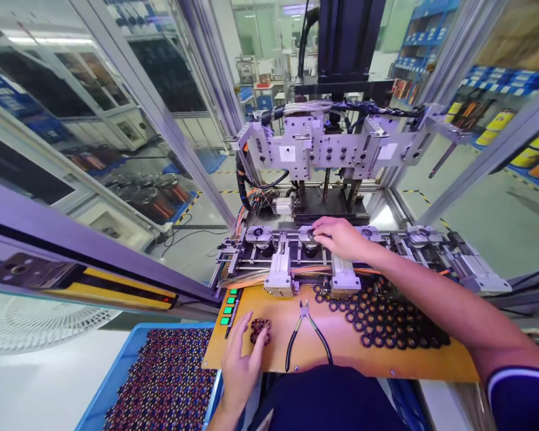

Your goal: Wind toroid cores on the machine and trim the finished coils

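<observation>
My right hand (339, 236) reaches over to the second fixture (306, 233) from the left. Its fingers are pinched at a small dark ring-shaped part (311, 232), mostly covered by the fingertips. Low on the left of the yellow work plate, my left hand (241, 359) has its thumb and fingers apart, beside a small group of dark rings with reddish windings (260, 326). The thumb tip comes close to these rings; I cannot tell whether it touches them. Side cutters (304, 311) with dark handles lie on the plate between my hands, their handles spread.
Many black rings (372, 317) cover the plate's right side. A blue tray (135, 344) full of wound rings stands at lower left. Green-lit buttons (227, 310) line the plate's left edge. Machine tooling (336, 143) hangs above the fixtures, with metal frame posts (161, 114) on both sides.
</observation>
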The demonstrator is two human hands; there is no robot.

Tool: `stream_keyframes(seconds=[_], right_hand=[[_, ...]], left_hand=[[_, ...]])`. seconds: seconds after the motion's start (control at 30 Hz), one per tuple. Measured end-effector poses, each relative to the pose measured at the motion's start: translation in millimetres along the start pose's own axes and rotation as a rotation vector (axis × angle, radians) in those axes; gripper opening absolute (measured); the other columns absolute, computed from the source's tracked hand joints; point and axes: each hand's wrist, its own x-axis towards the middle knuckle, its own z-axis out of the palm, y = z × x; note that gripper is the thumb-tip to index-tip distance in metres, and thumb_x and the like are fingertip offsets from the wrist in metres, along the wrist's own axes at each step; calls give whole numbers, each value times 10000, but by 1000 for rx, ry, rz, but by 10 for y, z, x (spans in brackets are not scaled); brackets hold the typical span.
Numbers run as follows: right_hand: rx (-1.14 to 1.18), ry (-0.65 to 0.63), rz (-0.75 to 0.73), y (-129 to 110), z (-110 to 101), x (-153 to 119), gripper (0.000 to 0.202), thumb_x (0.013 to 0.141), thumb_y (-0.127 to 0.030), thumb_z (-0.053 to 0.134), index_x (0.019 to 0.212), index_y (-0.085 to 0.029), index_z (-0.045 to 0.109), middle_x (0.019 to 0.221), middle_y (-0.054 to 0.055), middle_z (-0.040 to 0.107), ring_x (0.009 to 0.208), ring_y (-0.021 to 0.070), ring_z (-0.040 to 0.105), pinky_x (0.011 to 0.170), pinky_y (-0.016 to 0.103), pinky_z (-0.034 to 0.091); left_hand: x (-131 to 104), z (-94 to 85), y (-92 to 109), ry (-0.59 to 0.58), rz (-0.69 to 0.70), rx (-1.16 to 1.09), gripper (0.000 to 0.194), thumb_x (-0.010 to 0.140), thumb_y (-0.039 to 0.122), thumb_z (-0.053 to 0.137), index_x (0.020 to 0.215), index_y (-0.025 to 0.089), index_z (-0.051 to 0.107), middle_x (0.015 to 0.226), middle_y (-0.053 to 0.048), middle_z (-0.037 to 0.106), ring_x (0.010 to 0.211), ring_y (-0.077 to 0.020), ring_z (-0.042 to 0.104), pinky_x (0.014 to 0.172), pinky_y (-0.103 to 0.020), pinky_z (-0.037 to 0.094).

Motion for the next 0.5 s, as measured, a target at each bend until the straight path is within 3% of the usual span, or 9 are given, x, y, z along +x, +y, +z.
stream_keyframes(seconds=[0.1, 0.23, 0.5], right_hand=[[-81, -78, -17, 290, 82, 135, 159, 829, -33, 621, 800, -122, 749, 1034, 120, 715, 938, 230, 679, 872, 363, 543], [-166, -140, -30, 419, 174, 150, 186, 870, -55, 575, 857, -115, 751, 1109, 131, 697, 984, 240, 662, 894, 382, 530], [-288, -275, -25, 446, 155, 234, 188, 890, -84, 552, 866, -103, 737, 1057, 130, 693, 975, 234, 612, 901, 356, 478]], left_hand=[[-201, 55, -184, 24, -140, 19, 455, 882, 356, 649, 1289, 173, 560, 1199, -153, 686, 1022, -265, 692, 860, -397, 584], [-349, 55, -230, 34, -292, -3, 468, 886, 396, 626, 1297, 187, 549, 1218, -136, 681, 1010, -255, 678, 883, -399, 556], [-405, 237, -453, 28, -348, -21, 457, 918, 402, 559, 1309, 167, 521, 1261, -167, 655, 1153, -287, 624, 1005, -473, 496]])
